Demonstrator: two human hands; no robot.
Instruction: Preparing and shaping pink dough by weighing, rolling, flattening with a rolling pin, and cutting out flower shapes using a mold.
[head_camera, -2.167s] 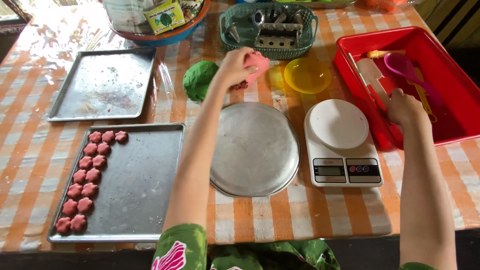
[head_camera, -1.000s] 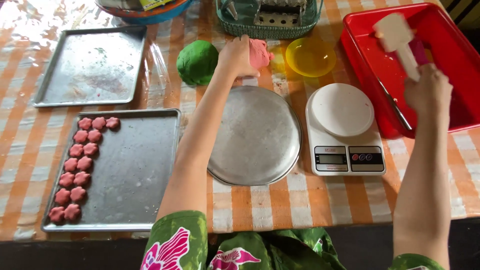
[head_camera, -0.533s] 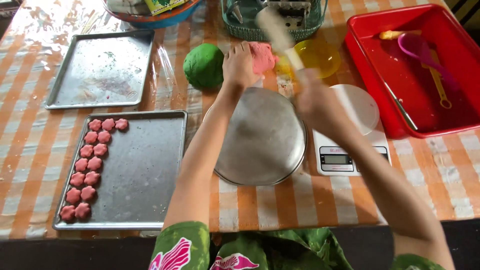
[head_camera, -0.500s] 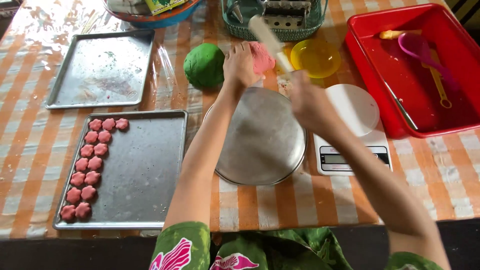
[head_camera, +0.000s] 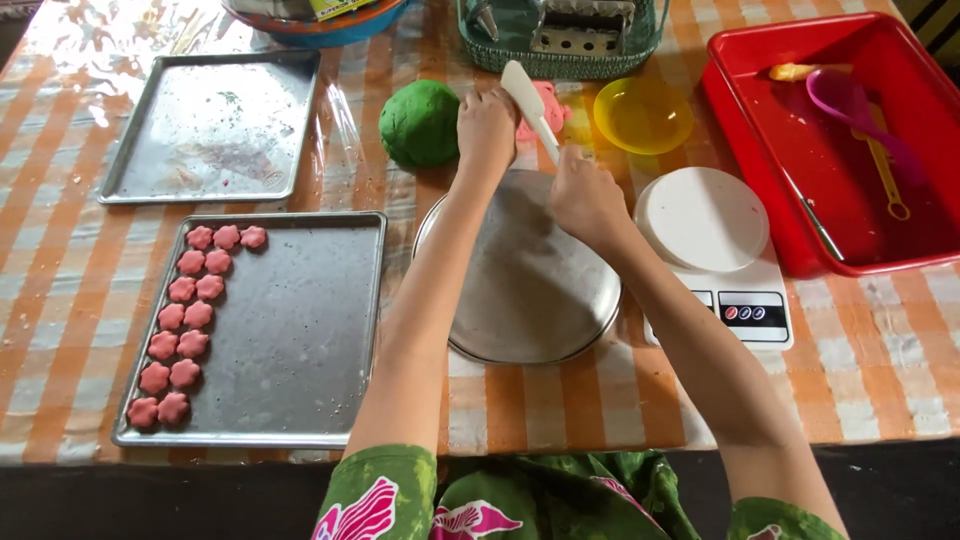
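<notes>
My left hand (head_camera: 487, 128) rests on a pink lump of dough (head_camera: 547, 108) beyond the round metal plate (head_camera: 520, 290). My right hand (head_camera: 583, 192) grips a white plastic scraper (head_camera: 528, 100), its blade angled up against the pink dough, right beside my left hand. A green ball of dough (head_camera: 420, 122) lies just left of my left hand. On the near baking tray (head_camera: 300, 330), several pink flower-shaped pieces (head_camera: 190, 320) sit in two columns along its left side.
A white kitchen scale (head_camera: 712, 245) stands right of the plate. A red bin (head_camera: 850, 150) with a pink spoon is at the far right. A yellow bowl (head_camera: 640, 112), a green basket (head_camera: 560, 35) and a bare second tray (head_camera: 215, 125) lie at the back.
My right hand took the white scraper out of the red bin and swung it left across the scale to the pink dough. My left hand stayed on the dough.
</notes>
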